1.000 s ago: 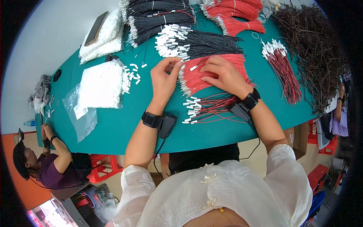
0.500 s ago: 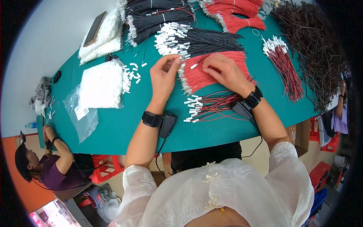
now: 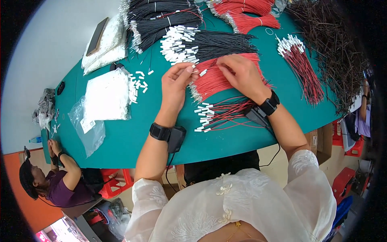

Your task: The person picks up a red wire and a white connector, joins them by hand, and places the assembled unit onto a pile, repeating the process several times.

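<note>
My left hand [image 3: 174,88] is closed in a pinch at the terminal end of the red wires [image 3: 215,82]. A thin pale tip shows at its fingertips, too small to name. My right hand [image 3: 244,74] hovers over the same red wires, thumb and fingers drawn together on a thin dark wire. At that wire's left end a white connector housing [image 3: 203,73] lies between my hands. Just beyond are black wires [image 3: 225,43] topped with white housings [image 3: 177,44]. Closer to me rest red-and-black wire pairs [image 3: 225,113] with white housings.
Loose white housings [image 3: 138,85] lie beside a bag of white parts [image 3: 107,94] on the green table [image 3: 161,60]. Bundled black wires [image 3: 165,24] and red wires [image 3: 252,22] are at the back. Finished-looking pairs [image 3: 300,66] and dark tangled wires [image 3: 330,52] stand right. Another person [image 3: 60,177] sits left.
My left hand has shifted slightly down and right, and a pale tip now shows at its fingers. The white housing on the dark wire has moved a little left, nearer my left hand.
</note>
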The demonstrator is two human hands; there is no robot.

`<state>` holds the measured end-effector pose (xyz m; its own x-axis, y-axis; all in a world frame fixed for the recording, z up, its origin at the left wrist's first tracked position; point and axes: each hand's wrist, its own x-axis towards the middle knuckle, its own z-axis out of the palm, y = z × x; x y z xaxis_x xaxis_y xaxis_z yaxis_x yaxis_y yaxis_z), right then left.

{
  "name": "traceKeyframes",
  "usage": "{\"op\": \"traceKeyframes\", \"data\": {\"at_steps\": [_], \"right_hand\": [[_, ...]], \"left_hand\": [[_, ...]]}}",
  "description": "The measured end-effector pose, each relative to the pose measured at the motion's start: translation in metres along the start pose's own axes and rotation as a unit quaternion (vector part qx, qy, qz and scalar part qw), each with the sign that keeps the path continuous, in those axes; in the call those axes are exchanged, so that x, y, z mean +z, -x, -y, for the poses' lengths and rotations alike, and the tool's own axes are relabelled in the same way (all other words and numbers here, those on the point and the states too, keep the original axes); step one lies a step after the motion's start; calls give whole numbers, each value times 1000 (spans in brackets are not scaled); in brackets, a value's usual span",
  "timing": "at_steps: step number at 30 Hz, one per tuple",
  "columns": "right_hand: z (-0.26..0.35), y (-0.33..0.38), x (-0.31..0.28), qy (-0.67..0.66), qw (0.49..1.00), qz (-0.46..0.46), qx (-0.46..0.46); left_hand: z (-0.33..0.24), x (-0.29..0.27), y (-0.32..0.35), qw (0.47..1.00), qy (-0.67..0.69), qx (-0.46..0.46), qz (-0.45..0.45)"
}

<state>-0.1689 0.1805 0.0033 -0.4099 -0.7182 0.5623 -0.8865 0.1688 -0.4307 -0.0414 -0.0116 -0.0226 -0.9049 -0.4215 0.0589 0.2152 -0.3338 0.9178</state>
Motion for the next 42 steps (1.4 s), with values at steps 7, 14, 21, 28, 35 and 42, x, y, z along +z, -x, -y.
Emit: {"op": "traceKeyframes", "data": {"at_steps": [7, 14, 21, 28, 35, 42], "right_hand": [[5, -1, -4, 24, 1000, 7, 3], [16, -5, -4, -44, 998, 4, -36], [16, -3, -2, -130, 990, -25, -47], [21, -7, -7, -125, 988, -79, -55], [18, -6, -6, -90, 989, -89, -71], [17, -9, -12, -12, 990, -87, -112]], "left_hand": [[-3, -1, 0, 999, 6, -33, 12], [-6, 5, 3, 999, -16, -33, 34], [-9, 9, 4, 998, -14, -31, 47], [-9, 9, 5, 996, -47, -20, 76], [-9, 10, 5, 996, -51, -24, 76], [-9, 10, 5, 994, -75, -16, 80]]}}
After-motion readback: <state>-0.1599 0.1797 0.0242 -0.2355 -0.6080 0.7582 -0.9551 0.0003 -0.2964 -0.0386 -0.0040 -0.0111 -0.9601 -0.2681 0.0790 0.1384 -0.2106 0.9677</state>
